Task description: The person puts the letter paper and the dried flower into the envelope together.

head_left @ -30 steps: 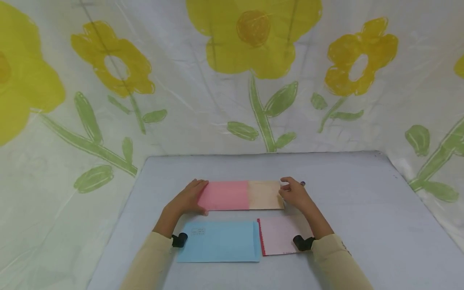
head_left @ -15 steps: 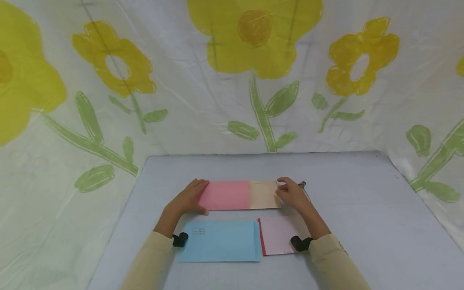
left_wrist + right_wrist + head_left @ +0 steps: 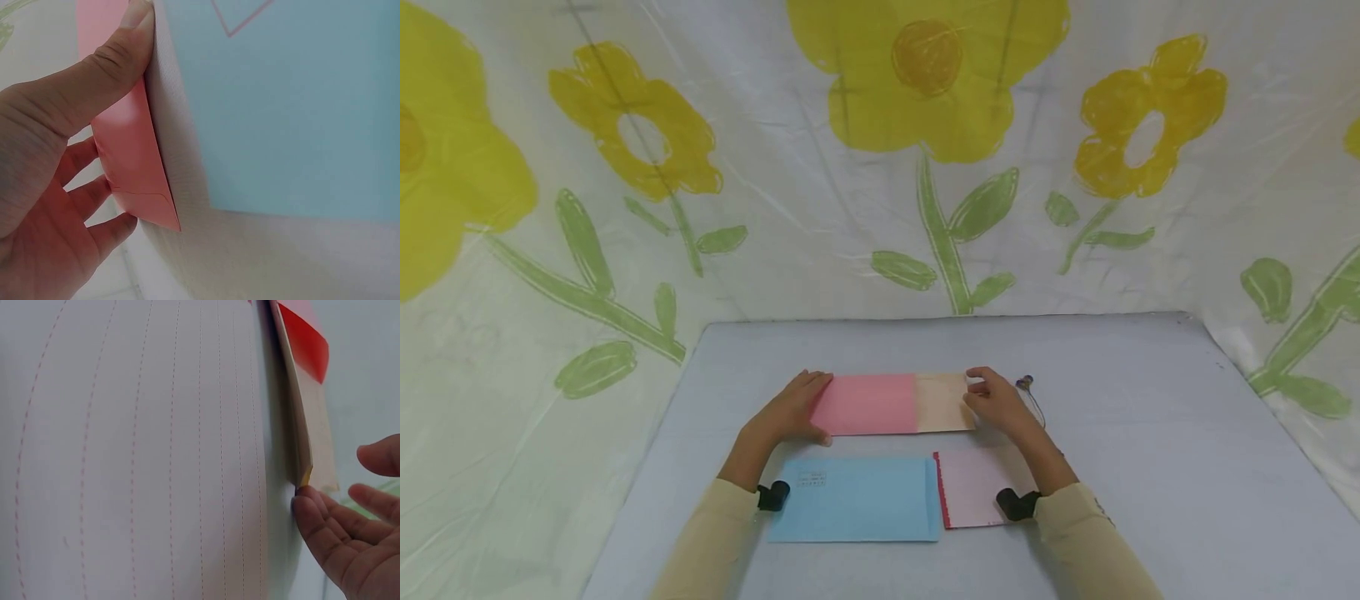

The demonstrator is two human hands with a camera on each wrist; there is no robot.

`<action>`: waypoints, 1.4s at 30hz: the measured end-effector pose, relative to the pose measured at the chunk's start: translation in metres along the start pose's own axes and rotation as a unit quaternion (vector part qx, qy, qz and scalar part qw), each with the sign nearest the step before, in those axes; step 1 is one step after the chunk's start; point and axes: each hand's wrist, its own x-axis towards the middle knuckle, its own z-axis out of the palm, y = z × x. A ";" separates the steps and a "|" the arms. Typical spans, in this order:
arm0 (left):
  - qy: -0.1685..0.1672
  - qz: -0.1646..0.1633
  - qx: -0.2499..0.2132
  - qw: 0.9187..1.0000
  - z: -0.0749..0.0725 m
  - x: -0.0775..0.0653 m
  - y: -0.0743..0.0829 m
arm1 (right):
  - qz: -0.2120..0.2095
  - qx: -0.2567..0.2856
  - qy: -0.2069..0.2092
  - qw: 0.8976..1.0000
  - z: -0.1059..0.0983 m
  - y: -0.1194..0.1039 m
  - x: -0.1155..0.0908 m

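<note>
My left hand (image 3: 796,407) grips the left end of a pink envelope (image 3: 868,404), thumb along its near edge and fingers at the far side in the left wrist view. Out of the envelope's right end sticks a folded cream paper (image 3: 942,402), its other part hidden inside. The fingertips of my right hand (image 3: 996,402) touch that paper's right end. In the right wrist view the thumb (image 3: 381,455) of this hand stands off from the paper, and the envelope's red-lined opening (image 3: 306,347) lies round it.
Nearer to me lie a light blue envelope (image 3: 853,500) and a pale pink lined sheet (image 3: 977,483) with a red edge, partly under my right wrist. Small dark beads on a thin cord (image 3: 1025,382) lie just right of my right hand. A flowered sheet (image 3: 820,275) hangs behind the table.
My right hand has moved left, and the cream paper has slid further into the pink envelope. The corded beads now show beside it. My left hand has stayed put.
</note>
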 end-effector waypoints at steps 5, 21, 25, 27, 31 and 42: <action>0.000 0.000 -0.001 1.000 0.001 0.000 -0.001 | 0.000 -0.007 0.000 1.000 0.004 -0.002 0.001; -0.004 -0.002 -0.001 1.000 0.001 -0.001 -0.001 | -0.009 0.007 -0.016 1.000 0.012 -0.006 0.001; -0.008 -0.006 -0.001 1.000 0.001 -0.001 0.000 | -0.005 0.011 -0.018 1.000 0.016 -0.007 0.001; -0.010 -0.008 -0.001 1.000 0.001 -0.001 0.000 | -0.004 0.015 -0.019 1.000 0.017 -0.007 0.002; -0.008 -0.008 0.003 1.000 0.001 0.000 0.000 | -0.002 0.020 -0.021 1.000 0.018 -0.009 0.002; -0.008 -0.002 0.002 1.000 -0.001 0.001 0.000 | -0.017 0.039 -0.028 0.999 0.024 -0.011 0.002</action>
